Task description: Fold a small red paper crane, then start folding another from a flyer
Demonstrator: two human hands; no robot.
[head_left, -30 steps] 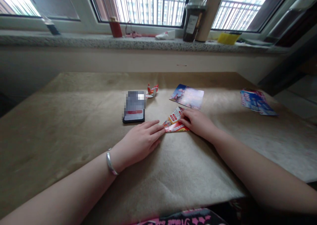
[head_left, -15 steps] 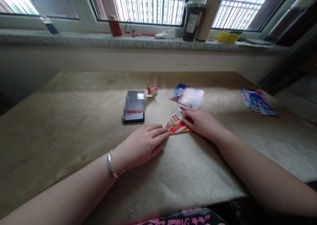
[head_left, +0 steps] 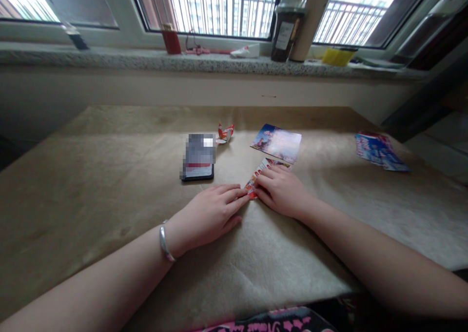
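Observation:
A folded red and white printed paper (head_left: 256, 175) lies on the tan table cover (head_left: 109, 185) near the middle. My right hand (head_left: 280, 190) lies flat on top of it, fingers stretched out, and hides most of it. My left hand (head_left: 210, 212), a silver bracelet on its wrist, rests flat beside it with its fingertips touching the paper's left corner.
A black phone (head_left: 198, 157) lies just left of the paper. A small folded red paper piece (head_left: 224, 133) and a blue picture sheet (head_left: 277, 142) lie behind. More blue sheets (head_left: 378, 150) sit at the far right. The windowsill holds a red cup (head_left: 171, 40) and a dark jar (head_left: 284, 33).
My right hand has slid left over the folded paper, covering most of it. My left hand has barely moved.

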